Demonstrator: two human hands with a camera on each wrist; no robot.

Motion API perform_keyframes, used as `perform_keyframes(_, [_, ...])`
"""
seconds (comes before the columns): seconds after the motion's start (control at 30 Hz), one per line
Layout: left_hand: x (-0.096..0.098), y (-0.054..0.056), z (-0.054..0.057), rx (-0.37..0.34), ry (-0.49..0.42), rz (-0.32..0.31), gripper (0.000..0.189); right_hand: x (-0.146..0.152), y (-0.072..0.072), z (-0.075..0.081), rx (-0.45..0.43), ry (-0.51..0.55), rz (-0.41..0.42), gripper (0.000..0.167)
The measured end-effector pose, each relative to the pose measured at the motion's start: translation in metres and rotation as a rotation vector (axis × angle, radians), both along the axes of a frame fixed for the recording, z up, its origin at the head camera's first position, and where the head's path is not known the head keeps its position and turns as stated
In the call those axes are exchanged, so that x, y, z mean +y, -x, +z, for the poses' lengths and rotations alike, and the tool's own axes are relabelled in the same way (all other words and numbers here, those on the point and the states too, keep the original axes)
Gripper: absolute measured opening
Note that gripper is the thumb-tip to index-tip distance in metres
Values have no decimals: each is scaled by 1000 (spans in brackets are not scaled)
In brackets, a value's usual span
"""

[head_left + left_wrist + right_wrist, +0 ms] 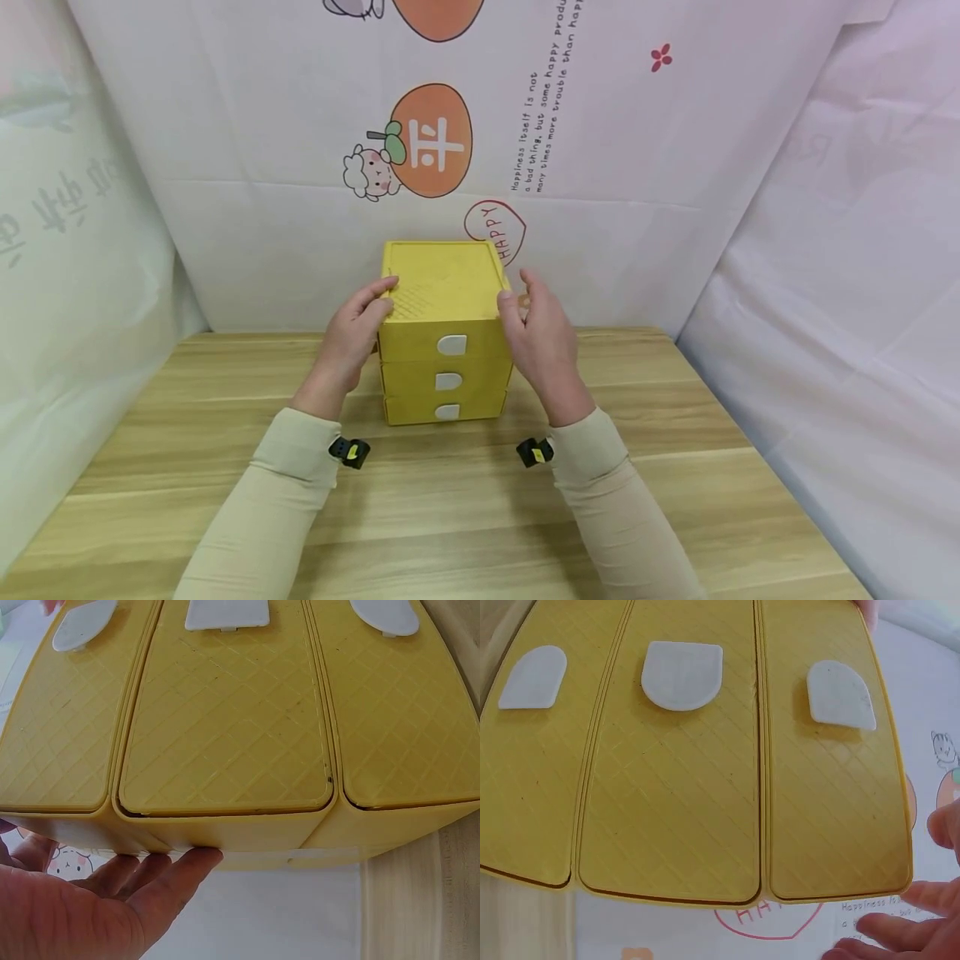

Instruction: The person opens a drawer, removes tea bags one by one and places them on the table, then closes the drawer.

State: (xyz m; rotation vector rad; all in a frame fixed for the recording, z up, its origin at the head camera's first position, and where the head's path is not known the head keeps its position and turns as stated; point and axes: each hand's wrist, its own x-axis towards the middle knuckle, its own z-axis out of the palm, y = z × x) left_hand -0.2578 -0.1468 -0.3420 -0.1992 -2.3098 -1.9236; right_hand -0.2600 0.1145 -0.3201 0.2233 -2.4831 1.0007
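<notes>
A yellow three-drawer box (446, 368) stands upright on the table, its drawer fronts facing me. Each front carries one white rounded tab, such as the middle tab (682, 675), and all three drawers are closed. My left hand (352, 329) is at the box's left side near the top; in the left wrist view its extended fingers (176, 889) touch the side wall. On the opposite side, my right hand (543, 337) has its thumb by the upper right edge. Its fingers (904, 930) are spread beside the wall, and whether they all touch it is unclear.
The wood-grain table (442, 517) extends in front of the box and to both sides. Close behind hangs a white printed cloth (285, 183), with more white sheeting (840, 292) at left and right. Each sleeve cuff has a small black device (351, 452) strapped by it.
</notes>
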Motion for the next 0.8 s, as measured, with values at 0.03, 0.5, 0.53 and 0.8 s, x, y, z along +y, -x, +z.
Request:
perform_keyframes(0.03, [0, 0, 0, 0, 4, 3, 50, 0, -2, 0, 40, -15, 1, 62])
perform_keyframes(0.5, [1, 0, 2, 3, 18, 25, 49, -15, -13, -16, 676, -225, 96, 67])
perform_keyframes(0.53, [1, -1, 2, 3, 20, 25, 49, -17, -14, -17, 692, -230, 105, 67])
perform_keyframes(0.8, [0, -1, 1, 2, 19, 19, 49, -26, -18, -28, 760, -280, 171, 66])
